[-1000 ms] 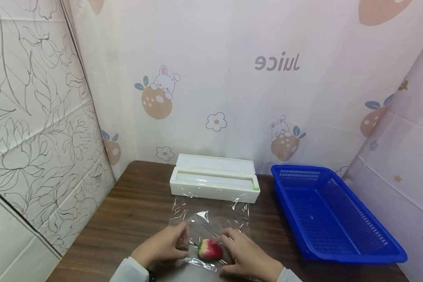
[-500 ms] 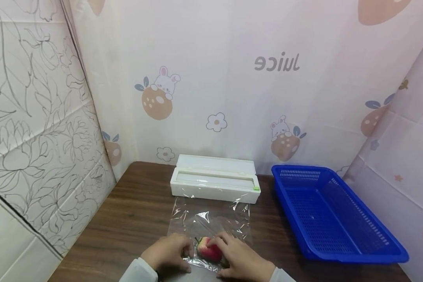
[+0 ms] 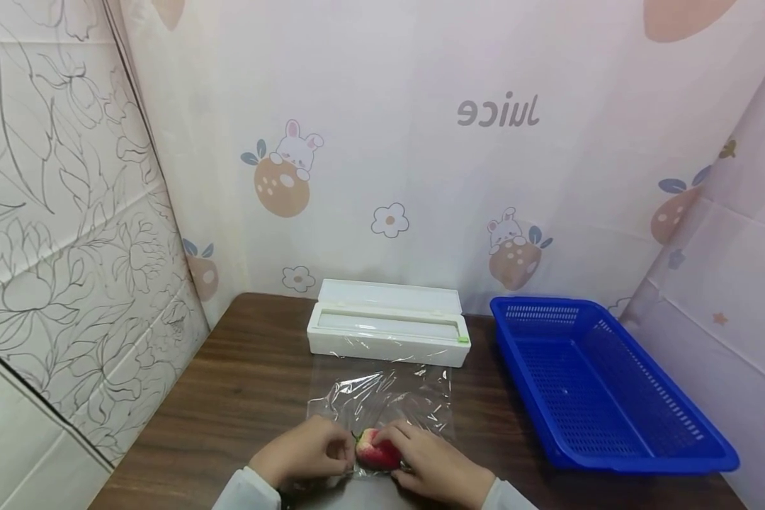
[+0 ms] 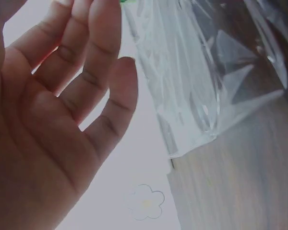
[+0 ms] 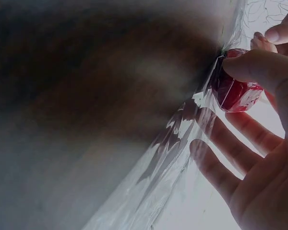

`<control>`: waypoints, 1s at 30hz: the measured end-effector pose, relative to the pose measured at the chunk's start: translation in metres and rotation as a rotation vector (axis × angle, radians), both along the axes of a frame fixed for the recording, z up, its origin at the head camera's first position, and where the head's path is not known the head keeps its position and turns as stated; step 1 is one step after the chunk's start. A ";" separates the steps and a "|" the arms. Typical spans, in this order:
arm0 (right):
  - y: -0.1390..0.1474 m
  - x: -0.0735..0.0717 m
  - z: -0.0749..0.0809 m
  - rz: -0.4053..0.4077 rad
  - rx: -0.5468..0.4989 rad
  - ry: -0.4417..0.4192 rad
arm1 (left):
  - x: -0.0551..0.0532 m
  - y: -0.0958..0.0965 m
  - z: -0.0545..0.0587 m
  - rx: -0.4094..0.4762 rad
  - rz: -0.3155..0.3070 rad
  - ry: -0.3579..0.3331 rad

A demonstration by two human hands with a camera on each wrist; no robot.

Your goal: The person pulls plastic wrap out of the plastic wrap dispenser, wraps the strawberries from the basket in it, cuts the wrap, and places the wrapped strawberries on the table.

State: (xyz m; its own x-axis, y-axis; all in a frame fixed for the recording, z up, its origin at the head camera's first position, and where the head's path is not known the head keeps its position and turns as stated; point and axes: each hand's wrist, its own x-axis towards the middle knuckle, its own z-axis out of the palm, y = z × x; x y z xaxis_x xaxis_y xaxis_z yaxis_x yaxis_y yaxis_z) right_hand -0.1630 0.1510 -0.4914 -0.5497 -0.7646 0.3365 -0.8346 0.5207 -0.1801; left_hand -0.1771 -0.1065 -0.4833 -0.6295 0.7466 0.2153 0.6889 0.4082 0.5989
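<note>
Red fruit (image 3: 377, 458), one, lower centre of the head view, against clear film (image 3: 389, 393) and gripped between thumb and fingers of the right hand (image 3: 430, 457); left hand (image 3: 312, 448), one, just left of it, fingers bent, whether pinching film cannot be told. Film, creased, running up to the white box (image 3: 389, 346) at mid-frame: a hard pull downward could tear it or drag the box. Further hazards: wrinkles bunching may make film cling to itself; a slackened right grip could let the fruit roll.
</note>
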 end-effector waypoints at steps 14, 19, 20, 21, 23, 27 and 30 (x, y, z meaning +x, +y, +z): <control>0.003 -0.002 0.000 -0.054 0.030 -0.073 | 0.007 0.039 -0.007 -0.200 0.270 0.394; 0.002 -0.003 0.000 -0.052 0.005 -0.119 | 0.008 0.044 -0.009 -0.269 0.338 0.403; 0.003 -0.003 0.000 -0.054 0.005 -0.125 | 0.008 0.043 -0.008 -0.272 0.342 0.408; 0.003 -0.002 0.000 -0.055 0.002 -0.129 | 0.008 0.043 -0.006 -0.271 0.341 0.411; 0.004 -0.002 0.001 -0.048 -0.004 -0.130 | 0.008 0.040 -0.003 -0.256 0.330 0.398; 0.005 -0.001 0.003 -0.036 -0.023 -0.141 | 0.006 0.033 -0.001 -0.192 0.303 0.327; 0.006 -0.003 0.002 -0.026 -0.039 -0.164 | 0.004 0.029 -0.003 -0.151 0.289 0.282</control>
